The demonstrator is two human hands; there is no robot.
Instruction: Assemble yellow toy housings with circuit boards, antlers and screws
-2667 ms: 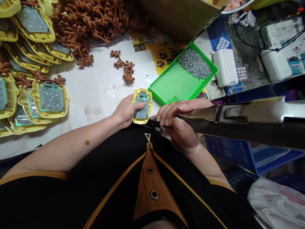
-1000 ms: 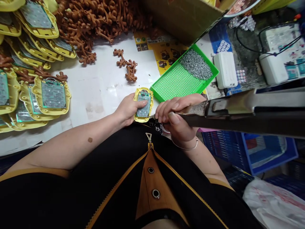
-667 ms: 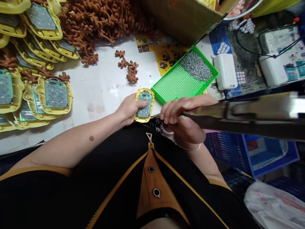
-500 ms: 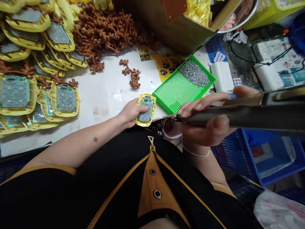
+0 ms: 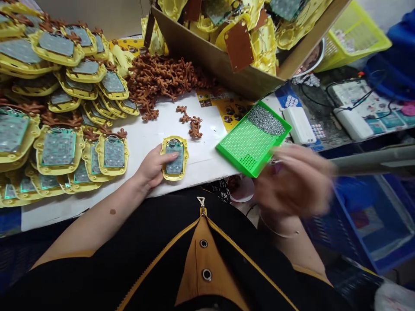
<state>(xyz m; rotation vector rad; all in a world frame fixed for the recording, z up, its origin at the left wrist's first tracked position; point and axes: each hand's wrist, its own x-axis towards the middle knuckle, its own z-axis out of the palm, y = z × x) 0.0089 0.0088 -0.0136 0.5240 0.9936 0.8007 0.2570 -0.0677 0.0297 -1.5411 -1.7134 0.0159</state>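
Note:
My left hand grips a yellow plastic casing half, its thumb lying on the grey-covered circuit board inside. Over at the right, my right hand is smeared by motion but closed around a dark electric screwdriver, whose body sticks out to the right. The screwdriver's tip end is near the front corner of a green perforated tray. Small metal screws are heaped at the tray's far end. A few loose brown plastic pieces lie on the white work surface beyond the casing.
Stacked yellow casings with boards fill the left side. Behind them is a pile of brown plastic pieces. A cardboard box of yellow shells stands at the back. Blue crates and a white-rimmed tub are below the table edge.
The view has shifted, showing more of the box and stacks. My left hand with the casing has moved left. My right hand has turned, and the screwdriver has moved rightward and farther from view.

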